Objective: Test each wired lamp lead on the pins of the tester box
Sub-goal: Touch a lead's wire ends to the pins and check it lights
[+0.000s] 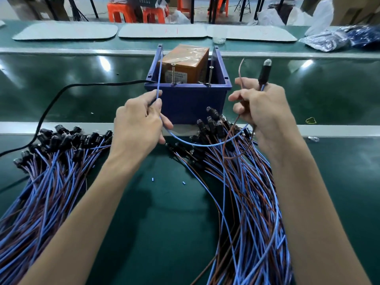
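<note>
Holding one lamp lead [262, 76] up just right of the tester box [188, 99], w/ neither wire end on the pins [174, 74] yet, so this lead reads as untested.

Right hand [265, 118] has its fingers curled round the base of the black lamp holder, bulb end up and apparently unlit. The brown wire [241, 67] sticks up free beside that hand's forefinger, apart from the box's right-side pin. Left hand [137, 124], at the box's front left corner, pinches the blue wire [205, 144] btwn thumb and forefinger. The free end runs up along the box's left wall. The rest sags in a loop on the near side of the box, across to the right hand.

Progress, as a guess: two big heaps lie on the near side of the box, the left heap [51, 161] and the right heap [242, 171]. Can't tell which is tested and which is waiting. Either way prob. plenty left.

Around:
- A black power cable [82, 85] enters the box from its left.
- An orange unit [185, 58] sits inside the box.
- Grey mats [63, 31] lie beyond the box.
- Plastic bags [337, 40] sit beyond the box, to its right.
- Blue sleeving offcuts [152, 179] lie on the near side.
- A yellow-green band [310, 120] lies to the right of the box.

In the way: lamp heads of the right heap crowd the box's front right corner under the sagging loop, a likely snag. The pins at the front wall look unobstructed.
</note>
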Demonstrator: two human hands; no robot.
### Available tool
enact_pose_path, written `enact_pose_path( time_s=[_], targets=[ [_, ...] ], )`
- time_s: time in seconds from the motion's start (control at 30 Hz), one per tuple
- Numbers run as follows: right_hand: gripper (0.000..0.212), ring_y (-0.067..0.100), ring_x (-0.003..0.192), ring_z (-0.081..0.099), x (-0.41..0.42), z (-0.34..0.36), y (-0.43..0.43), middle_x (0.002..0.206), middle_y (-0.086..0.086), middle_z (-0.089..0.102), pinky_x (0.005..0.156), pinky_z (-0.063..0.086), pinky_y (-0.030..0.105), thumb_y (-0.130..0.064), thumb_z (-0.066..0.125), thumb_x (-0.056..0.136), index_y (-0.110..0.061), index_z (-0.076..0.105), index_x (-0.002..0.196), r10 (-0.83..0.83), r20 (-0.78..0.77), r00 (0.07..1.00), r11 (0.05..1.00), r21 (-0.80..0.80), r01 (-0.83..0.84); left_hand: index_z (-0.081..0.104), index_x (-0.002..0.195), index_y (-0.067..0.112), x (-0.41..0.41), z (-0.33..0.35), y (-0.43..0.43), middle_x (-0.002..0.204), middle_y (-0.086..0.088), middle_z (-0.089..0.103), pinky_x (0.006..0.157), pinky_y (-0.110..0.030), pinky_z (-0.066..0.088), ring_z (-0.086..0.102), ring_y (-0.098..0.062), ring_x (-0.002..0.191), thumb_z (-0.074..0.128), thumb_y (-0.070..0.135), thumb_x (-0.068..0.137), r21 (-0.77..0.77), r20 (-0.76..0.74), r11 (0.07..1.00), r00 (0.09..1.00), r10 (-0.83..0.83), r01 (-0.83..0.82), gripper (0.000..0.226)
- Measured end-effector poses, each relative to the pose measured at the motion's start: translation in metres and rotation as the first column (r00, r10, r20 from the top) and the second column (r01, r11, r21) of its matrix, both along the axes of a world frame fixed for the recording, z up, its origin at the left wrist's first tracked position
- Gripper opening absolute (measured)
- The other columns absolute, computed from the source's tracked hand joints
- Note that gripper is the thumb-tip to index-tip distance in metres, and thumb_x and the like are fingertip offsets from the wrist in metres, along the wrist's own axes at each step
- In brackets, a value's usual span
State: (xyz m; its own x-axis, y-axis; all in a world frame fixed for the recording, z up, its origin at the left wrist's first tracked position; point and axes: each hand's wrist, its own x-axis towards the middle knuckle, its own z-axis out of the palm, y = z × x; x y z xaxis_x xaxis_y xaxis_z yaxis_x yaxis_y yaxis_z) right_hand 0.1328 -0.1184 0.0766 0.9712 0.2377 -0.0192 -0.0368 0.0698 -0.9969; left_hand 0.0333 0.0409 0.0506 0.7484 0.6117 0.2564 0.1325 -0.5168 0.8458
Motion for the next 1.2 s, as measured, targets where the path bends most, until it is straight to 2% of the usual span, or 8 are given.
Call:
enact_pose_path(
  time_s=[0.13,0.23,0.3,0.37,0.53,0.7,0.83,1.2],
  targets=[
    [0.027,0.005,0.037,0.043,0.0,-0.006,-0.001,0.056,-0.006,0.068,0.043,0.038,0.014,0.002,0.042,0.095,-0.012,0.055,0.114,0.005,0.032,0.999,1.0,-0.01,-0.005,0.054,0.081,0.041,0.001,-0.004,0.001,0.052,0.02,0.064,0.044,-0.011,0.038,0.046,-0.005,0.029,0.046,0.016,0.097,0.03,-0.014,0.999,0.999,0.028,-0.028,0.03],
    [0.024,0.006,0.037,0.043,0.002,-0.007,-0.001,0.059,-0.005,0.07,0.043,0.04,0.015,0.001,0.044,0.094,-0.016,0.06,0.1,-0.007,0.046,0.999,1.0,-0.024,0.008,0.065,0.097,0.037,0.004,-0.007,0.002,0.05,0.019,0.062,0.041,-0.009,0.036,0.043,-0.004,0.029,0.048,0.016,0.096,0.033,-0.012,0.999,0.999,0.042,-0.042,0.027],
    [0.024,0.006,0.037,0.044,0.003,-0.008,-0.002,0.06,-0.005,0.07,0.044,0.041,0.015,0.001,0.044,0.094,-0.017,0.06,0.095,-0.007,0.044,0.999,1.0,-0.026,0.008,0.066,0.116,0.03,0.005,-0.008,0.002,0.049,0.02,0.062,0.045,-0.012,0.039,0.043,-0.002,0.03,0.049,0.017,0.096,0.025,-0.029,0.998,0.998,0.059,-0.058,0.029],
    [0.024,0.005,0.037,0.044,0.003,-0.009,-0.001,0.06,-0.005,0.07,0.045,0.041,0.014,0.0,0.044,0.095,-0.017,0.061,0.094,0.0,0.038,0.999,0.999,-0.033,0.002,0.065,0.121,0.026,0.005,-0.01,0.002,0.048,0.02,0.061,0.053,-0.019,0.042,0.045,0.003,0.033,0.049,0.016,0.095,0.0,-0.046,0.998,0.997,0.067,-0.067,0.032],
    [0.023,0.004,0.037,0.044,0.002,-0.01,0.002,0.068,-0.004,0.07,0.041,0.035,0.01,-0.001,0.044,0.096,-0.012,0.061,0.107,0.057,0.034,0.998,0.994,-0.098,-0.054,0.065,0.121,0.022,0.005,-0.009,0.002,0.048,0.019,0.062,0.06,-0.024,0.042,0.046,0.008,0.035,0.049,0.016,0.094,-0.016,-0.067,0.997,0.995,0.079,-0.08,0.032],
    [0.027,0.002,0.037,0.044,-0.001,-0.01,0.003,0.067,-0.007,0.069,0.042,0.037,0.009,-0.001,0.044,0.096,-0.021,0.063,0.1,0.106,0.044,0.993,0.986,-0.131,-0.099,0.065,0.12,0.024,0.005,-0.009,0.002,0.048,0.019,0.062,0.059,-0.025,0.041,0.046,0.007,0.035,0.049,0.016,0.094,-0.038,-0.062,0.997,0.996,0.06,-0.063,0.031],
    [0.027,0.002,0.038,0.041,0.0,-0.013,0.005,0.066,-0.008,0.067,0.046,0.039,0.009,-0.002,0.046,0.096,-0.019,0.065,0.105,0.138,0.032,0.99,0.979,-0.152,-0.132,0.065,0.121,0.024,0.004,-0.01,0.001,0.047,0.018,0.061,0.056,-0.022,0.039,0.046,0.007,0.036,0.05,0.017,0.094,-0.051,-0.064,0.998,0.997,0.041,-0.045,0.031],
    [0.033,0.003,0.04,0.035,-0.002,-0.01,0.003,0.063,-0.007,0.062,0.041,0.031,0.009,0.001,0.046,0.093,-0.022,0.069,0.088,0.134,0.032,0.991,0.984,-0.122,-0.129,0.071,0.112,0.024,0.002,-0.006,-0.002,0.045,0.014,0.06,0.055,-0.023,0.038,0.044,0.007,0.038,0.051,0.016,0.091,-0.058,-0.051,0.997,0.998,0.042,-0.045,0.03]
  ],
)
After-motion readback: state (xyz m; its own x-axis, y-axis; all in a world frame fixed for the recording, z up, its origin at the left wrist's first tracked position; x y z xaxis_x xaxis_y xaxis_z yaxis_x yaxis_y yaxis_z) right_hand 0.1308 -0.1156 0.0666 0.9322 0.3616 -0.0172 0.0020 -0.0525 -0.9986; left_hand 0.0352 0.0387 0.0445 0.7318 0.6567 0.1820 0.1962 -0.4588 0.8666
